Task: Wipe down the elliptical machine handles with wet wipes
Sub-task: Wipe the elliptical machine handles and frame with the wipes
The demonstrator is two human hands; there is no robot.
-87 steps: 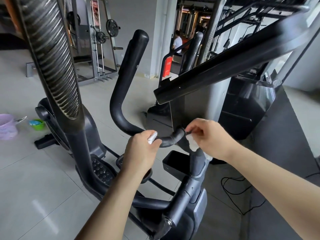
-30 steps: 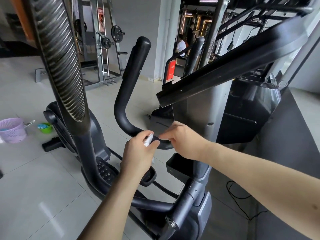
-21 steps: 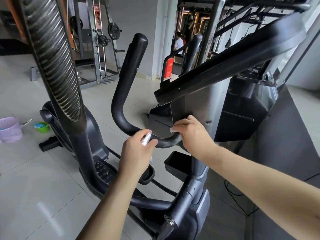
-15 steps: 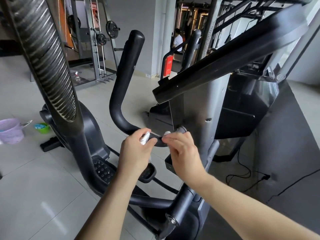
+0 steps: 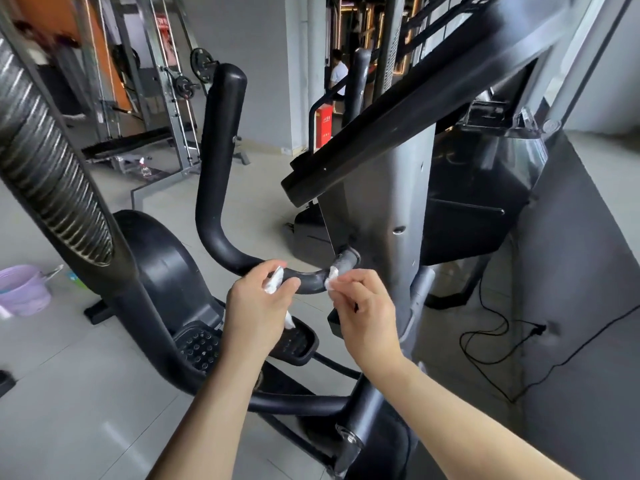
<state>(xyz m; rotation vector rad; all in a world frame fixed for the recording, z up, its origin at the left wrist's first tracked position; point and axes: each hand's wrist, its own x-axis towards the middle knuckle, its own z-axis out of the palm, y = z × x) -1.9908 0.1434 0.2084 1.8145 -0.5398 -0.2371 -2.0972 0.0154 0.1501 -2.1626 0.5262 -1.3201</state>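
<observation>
- Left hand [image 5: 258, 306]: fingers curled over the low bend of the handle [image 5: 218, 161]. A white wipe [image 5: 273, 284] is bunched between thumb and fingers, with a tail of it hanging under the palm.
- Right hand [image 5: 363, 313]: fingertips pinch a second wipe [image 5: 331, 276] against the handle's end, just beside where it enters the grey column [image 5: 388, 202].
- Both wipes touch the same handle on its low horizontal stretch. Hands are near each other but apart.
- Progress, my read: mid-task, with the low bend as the part being worked on. There is a dull grey patch at the column end; cannot tell if it is wet or scuffed.
- Likely left to do: the upright stretch of this handle up to its rounded top, the far handle [image 5: 356, 81] behind the sloped black panel [image 5: 398, 109], and the ribbed handle [image 5: 45, 161] close on the left. Nothing shows whether any of these are clean.
- Writing: the red box [image 5: 323, 126] by the pillar has light marks, too small to read. The red poster [image 5: 163, 32] on the back rack is blurred. No brand name visible on the machine.
- Other: purple basket [image 5: 22, 289] on the floor at left, pedal [image 5: 294, 341] below the hands, black cable [image 5: 485, 341] on the floor at right.
</observation>
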